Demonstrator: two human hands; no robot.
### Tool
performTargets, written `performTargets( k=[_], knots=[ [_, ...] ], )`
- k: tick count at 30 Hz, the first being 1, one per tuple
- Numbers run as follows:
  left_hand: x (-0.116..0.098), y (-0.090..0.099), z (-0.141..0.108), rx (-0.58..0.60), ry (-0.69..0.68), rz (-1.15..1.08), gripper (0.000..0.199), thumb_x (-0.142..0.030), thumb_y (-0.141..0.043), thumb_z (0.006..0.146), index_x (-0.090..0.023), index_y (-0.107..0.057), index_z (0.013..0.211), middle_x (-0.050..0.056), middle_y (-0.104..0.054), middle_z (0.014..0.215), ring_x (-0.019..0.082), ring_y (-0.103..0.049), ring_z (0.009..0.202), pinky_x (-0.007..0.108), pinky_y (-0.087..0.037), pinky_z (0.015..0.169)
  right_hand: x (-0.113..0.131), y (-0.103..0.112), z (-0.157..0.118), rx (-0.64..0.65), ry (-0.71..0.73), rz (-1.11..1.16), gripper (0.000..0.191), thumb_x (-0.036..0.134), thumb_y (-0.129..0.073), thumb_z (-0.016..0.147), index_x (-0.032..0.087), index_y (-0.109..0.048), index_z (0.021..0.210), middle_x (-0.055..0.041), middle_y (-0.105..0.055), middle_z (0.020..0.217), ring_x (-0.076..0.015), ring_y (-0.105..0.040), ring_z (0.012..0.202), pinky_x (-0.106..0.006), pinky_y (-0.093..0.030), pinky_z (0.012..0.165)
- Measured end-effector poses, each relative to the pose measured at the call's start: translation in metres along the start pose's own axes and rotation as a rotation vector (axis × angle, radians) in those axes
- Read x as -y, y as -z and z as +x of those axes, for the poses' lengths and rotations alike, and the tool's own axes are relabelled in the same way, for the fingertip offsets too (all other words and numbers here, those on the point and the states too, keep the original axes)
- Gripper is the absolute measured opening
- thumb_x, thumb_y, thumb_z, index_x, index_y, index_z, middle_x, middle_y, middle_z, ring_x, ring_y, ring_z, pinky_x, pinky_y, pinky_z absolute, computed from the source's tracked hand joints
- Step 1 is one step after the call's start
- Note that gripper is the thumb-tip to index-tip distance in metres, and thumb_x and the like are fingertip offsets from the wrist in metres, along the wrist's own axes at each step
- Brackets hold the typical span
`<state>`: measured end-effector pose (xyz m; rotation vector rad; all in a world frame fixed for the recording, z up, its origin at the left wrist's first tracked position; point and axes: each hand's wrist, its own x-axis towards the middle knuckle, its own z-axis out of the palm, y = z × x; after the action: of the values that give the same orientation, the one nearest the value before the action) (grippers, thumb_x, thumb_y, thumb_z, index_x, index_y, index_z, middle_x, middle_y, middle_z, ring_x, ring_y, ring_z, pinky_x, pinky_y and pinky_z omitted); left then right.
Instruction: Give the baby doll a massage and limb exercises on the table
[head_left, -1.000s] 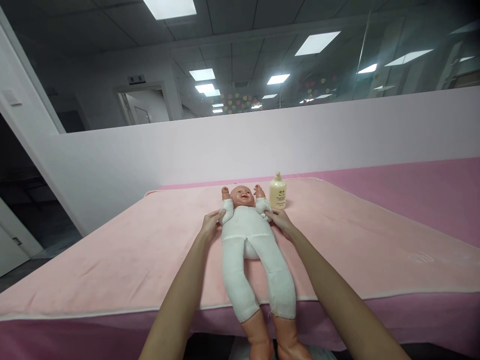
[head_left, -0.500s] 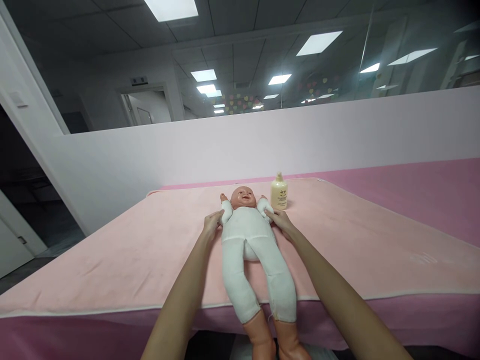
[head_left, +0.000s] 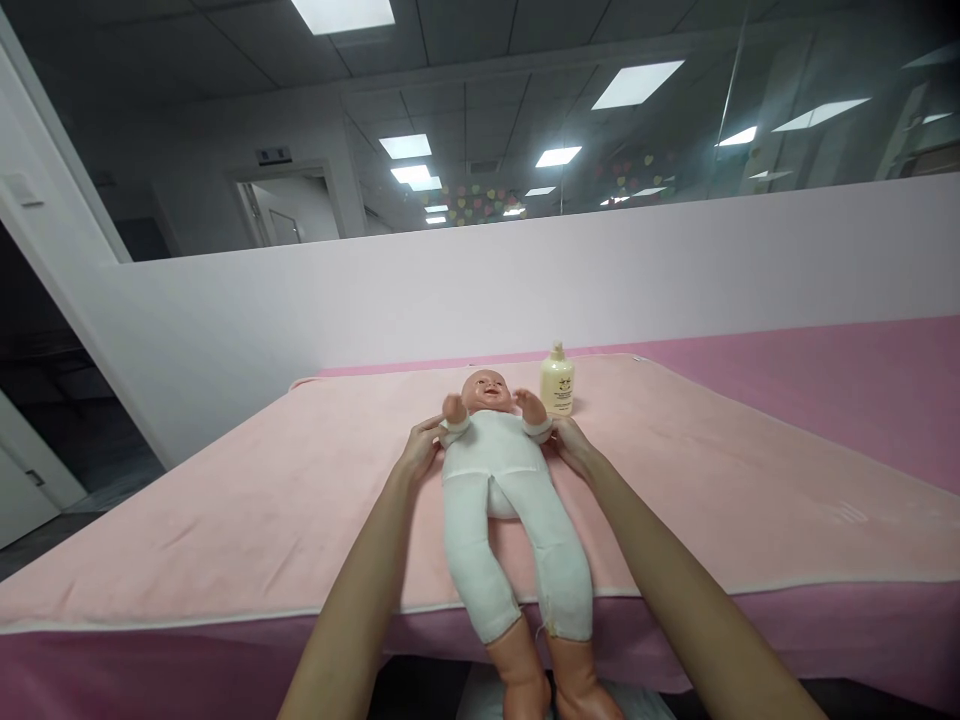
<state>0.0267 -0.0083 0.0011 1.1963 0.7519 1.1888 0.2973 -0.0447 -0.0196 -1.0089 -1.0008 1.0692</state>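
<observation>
A baby doll (head_left: 493,450) with a white cloth body lies on its back on a pink blanket (head_left: 300,500), its head away from me and its feet hanging past the near edge. My left hand (head_left: 424,446) is closed on the doll's arm at the left, near the white cuff. My right hand (head_left: 570,444) is closed on the other arm near its cuff, fingers partly hidden behind it. Both of the doll's hands point up and forward beside its head. A pale yellow pump bottle (head_left: 557,380) stands upright just beyond my right hand.
Under the blanket, a darker pink cover (head_left: 862,390) shows at the right and along the front edge. A white wall (head_left: 450,300) with a glass window above it rises behind. At the left is a dark doorway (head_left: 67,400).
The doll's two forearms have swung from lying back beside its head to raised and bent forward. My hands have shifted only slightly with them. The bottle has stayed in place.
</observation>
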Motion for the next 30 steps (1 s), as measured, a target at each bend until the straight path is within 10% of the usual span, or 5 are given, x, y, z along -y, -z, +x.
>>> performTargets(
  k=[14,30],
  knots=[
    [0.012,-0.002,0.011,-0.353,-0.042,0.370,0.040,-0.052,-0.071,0.056,-0.013,-0.062,0.061,-0.001,-0.052,0.050,0.010,-0.045,0.049,0.022,-0.030,0.046,-0.006,-0.017,0.000,-0.166,-0.023,-0.259,0.023,0.035,-0.066,0.064,0.014,-0.059,0.058,0.0016,-0.050,0.048,-0.0083,-0.039,0.044,-0.023,-0.028,0.042],
    [0.005,-0.005,0.005,-0.235,0.043,-0.006,0.030,-0.021,-0.060,0.051,-0.016,-0.065,0.080,0.001,-0.059,0.067,0.011,-0.052,0.058,0.021,-0.037,0.050,0.000,0.002,-0.001,0.067,-0.083,0.079,0.020,0.015,-0.061,0.048,0.016,-0.067,0.067,-0.0014,-0.063,0.064,-0.0107,-0.050,0.055,-0.023,-0.039,0.052]
  ],
)
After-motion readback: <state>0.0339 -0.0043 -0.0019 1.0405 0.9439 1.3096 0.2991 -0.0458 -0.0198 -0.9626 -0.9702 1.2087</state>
